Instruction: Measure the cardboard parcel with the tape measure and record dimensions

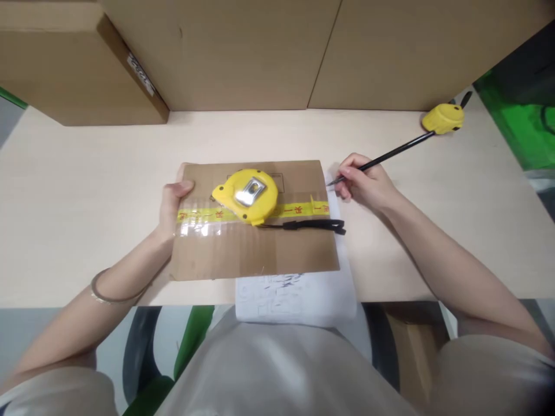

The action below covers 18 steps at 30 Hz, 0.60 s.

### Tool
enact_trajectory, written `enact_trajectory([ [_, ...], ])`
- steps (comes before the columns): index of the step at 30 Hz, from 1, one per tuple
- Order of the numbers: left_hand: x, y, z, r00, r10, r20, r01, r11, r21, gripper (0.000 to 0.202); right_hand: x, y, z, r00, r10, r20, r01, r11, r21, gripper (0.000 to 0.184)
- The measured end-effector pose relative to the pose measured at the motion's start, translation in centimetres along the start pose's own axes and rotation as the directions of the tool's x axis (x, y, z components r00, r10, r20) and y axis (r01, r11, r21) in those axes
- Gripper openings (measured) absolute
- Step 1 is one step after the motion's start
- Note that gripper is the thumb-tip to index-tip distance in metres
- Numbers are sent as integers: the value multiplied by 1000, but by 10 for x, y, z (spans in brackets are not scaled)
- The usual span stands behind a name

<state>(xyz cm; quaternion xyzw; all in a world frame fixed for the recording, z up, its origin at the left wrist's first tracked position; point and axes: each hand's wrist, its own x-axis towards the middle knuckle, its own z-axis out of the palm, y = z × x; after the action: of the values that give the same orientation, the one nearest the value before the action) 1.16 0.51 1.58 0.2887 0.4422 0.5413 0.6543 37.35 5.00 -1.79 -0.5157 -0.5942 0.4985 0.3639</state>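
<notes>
A small brown cardboard box with yellow printed tape lies in front of me. My left hand is closed around its left edge, with the thumb on top and the other fingers largely hidden. On the box rests a yellow tape measure, its black wrist strap trailing past the right edge. White paper with pen marks sticks out from beneath the box. In my right hand is a black pencil, pinched near its tip. The tip points at the paper beside the box's right edge.
A second yellow tool, apparently another tape measure, sits at the back right of the pale table. Large cardboard boxes line the back, and another carton stands at the back left. The table's front edge is close to my body.
</notes>
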Motion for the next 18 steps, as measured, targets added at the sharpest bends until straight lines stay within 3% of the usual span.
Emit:
enact_trajectory([
  [5, 4, -2, -3, 997, -54, 61, 54, 999, 5, 35, -1, -3, 2, 1000, -25, -6, 25, 999, -43, 31],
  [18, 2, -5, -5, 995, -59, 86, 67, 994, -89, 37, 3, 5, -3, 999, 0, 36, 4, 995, -98, 36],
])
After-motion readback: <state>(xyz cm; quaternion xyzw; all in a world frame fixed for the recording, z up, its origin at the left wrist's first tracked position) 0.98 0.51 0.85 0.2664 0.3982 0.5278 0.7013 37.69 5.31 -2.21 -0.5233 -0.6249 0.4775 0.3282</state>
